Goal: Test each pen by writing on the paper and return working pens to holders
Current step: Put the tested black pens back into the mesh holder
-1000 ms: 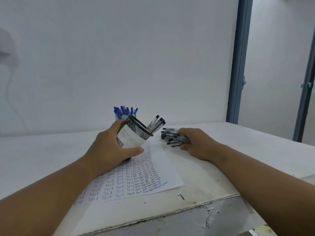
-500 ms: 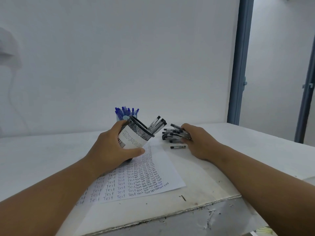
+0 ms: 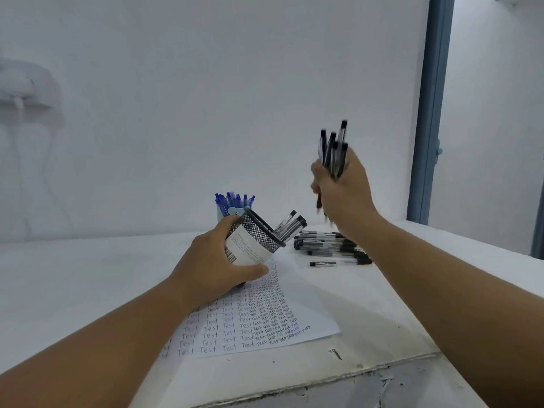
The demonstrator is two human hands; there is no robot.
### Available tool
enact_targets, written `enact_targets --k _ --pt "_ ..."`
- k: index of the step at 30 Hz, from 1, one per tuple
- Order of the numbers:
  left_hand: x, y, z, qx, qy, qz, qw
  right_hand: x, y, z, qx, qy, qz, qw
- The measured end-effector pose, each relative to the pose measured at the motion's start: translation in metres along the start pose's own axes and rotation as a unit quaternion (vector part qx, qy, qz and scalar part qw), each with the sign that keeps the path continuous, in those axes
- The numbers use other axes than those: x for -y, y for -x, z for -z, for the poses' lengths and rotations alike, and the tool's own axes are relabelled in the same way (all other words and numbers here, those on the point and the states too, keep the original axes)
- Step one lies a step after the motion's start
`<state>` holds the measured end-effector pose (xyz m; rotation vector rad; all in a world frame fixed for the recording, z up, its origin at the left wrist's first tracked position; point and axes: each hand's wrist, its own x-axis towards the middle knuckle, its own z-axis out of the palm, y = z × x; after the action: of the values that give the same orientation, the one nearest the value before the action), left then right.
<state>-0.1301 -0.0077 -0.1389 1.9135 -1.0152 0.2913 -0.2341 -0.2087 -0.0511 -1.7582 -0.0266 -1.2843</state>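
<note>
Head view: left hand [image 3: 216, 260] wrapped round tilted mesh holder [image 3: 260, 234] over the paper [image 3: 306, 316]; right hand [image 3: 341, 187] clenched on a raised bundle of black pens [image 3: 334, 148]. Return step, apparently. Next: lowering the bundle into the mouth. More pens [image 3: 332, 248] loose on the table.

Plain white wall [image 3: 206, 83] behind white table [image 3: 73, 275]; blue door frame [image 3: 429, 113] right.

White table [image 3: 88, 278]: written paper [image 3: 265, 328], loose black pens [image 3: 332, 248], blue-pen holder [image 3: 232, 209].
</note>
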Motion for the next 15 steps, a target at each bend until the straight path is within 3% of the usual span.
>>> enact_targets --k 5,9,15 --pt "0.004 -0.001 0.000 -0.011 -0.023 -0.008 1.000 0.037 -0.006 -0.042 -0.043 -0.171 -0.097 0.979" --pt "0.004 -0.001 -0.001 -0.026 -0.012 -0.007 1.000 0.026 0.012 -0.073 -0.027 -0.158 -0.171 0.972" --pt "0.006 -0.003 -0.002 -0.052 0.036 0.005 0.998 0.009 0.019 -0.084 -0.033 -0.146 -0.173 0.973"
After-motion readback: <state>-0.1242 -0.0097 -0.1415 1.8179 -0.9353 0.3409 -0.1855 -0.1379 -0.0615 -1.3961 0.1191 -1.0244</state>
